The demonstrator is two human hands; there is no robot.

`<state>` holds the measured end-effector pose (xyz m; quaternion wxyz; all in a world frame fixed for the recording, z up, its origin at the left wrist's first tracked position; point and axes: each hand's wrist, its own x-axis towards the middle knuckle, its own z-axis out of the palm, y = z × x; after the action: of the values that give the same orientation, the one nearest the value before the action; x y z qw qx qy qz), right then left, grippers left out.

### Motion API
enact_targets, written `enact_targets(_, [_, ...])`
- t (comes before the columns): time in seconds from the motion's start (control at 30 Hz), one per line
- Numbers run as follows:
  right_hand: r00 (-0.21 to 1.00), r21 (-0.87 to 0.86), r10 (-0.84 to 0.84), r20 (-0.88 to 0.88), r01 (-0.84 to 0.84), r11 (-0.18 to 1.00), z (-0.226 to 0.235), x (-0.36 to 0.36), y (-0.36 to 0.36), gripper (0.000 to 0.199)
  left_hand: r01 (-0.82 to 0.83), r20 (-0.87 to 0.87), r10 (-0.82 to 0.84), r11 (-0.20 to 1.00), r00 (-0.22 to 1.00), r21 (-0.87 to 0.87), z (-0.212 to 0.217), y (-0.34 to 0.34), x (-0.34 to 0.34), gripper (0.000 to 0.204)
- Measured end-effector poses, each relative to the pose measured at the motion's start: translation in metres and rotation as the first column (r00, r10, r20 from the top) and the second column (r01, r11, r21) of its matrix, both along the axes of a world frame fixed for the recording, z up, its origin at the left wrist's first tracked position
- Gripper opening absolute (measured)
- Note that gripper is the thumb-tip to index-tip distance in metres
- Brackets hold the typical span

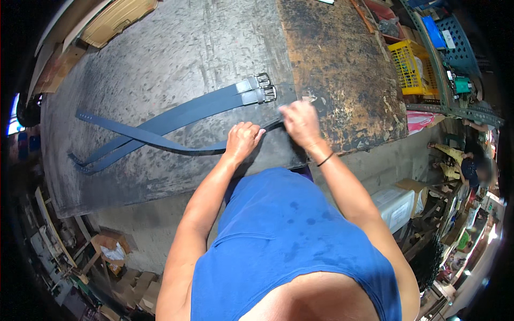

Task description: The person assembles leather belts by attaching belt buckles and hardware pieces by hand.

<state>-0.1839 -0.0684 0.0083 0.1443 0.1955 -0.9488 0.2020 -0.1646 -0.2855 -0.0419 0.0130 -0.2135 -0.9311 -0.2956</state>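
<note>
A dark leather belt [170, 143] runs over the table, its holed tip at the far left and its near stretch leading under my left hand [243, 140]. My left hand is closed on that belt, pressing it near the table's front edge. A short dark length continues to my right hand [301, 122], whose curled fingers close around that end; the hand is slightly blurred and hides what it grips. Beyond them lie two more dark belts [201, 109] side by side, with metal buckles [266, 88] at their right ends. The held belt crosses over them at the left.
The worn table [214, 43] has a dark grey surface and a brown, scuffed right part. Cardboard [120, 21] sits at the far left edge. A yellow plastic basket [408, 67] and metal shelving stand at right. Another person [471, 166] is farther off, at right.
</note>
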Motion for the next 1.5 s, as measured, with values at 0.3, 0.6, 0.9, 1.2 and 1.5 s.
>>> enact_targets(0.3, [0.952,0.052,-0.296,0.073,0.293,0.955,-0.010,0.007,0.092,0.013,0.011,-0.030,-0.011,1.000,0.999,-0.001,0.000,0.001,0.000,0.020])
enact_targets(0.6, [0.996,0.027,-0.090,-0.022,0.091,0.995,-0.017,0.009,0.036,0.021,0.005,-0.026,-0.006,0.999,1.000,-0.032,0.004,0.001,-0.001,0.020])
enact_targets(0.9, [0.929,-0.061,-0.368,0.048,0.370,0.927,-0.015,0.043,0.094,0.023,0.001,-0.032,-0.002,0.999,0.999,-0.033,0.001,0.002,0.003,0.020])
enact_targets(1.2, [0.991,-0.093,-0.125,0.054,0.129,0.987,-0.025,0.030,0.039,0.020,0.060,-0.058,-0.065,0.995,0.996,-0.079,0.009,0.003,0.009,0.019])
enact_targets(1.5, [0.873,-0.140,-0.417,0.253,0.460,0.877,-0.028,0.056,0.107,0.021,0.077,0.038,-0.076,0.997,0.996,-0.009,0.008,0.019,0.030,0.043])
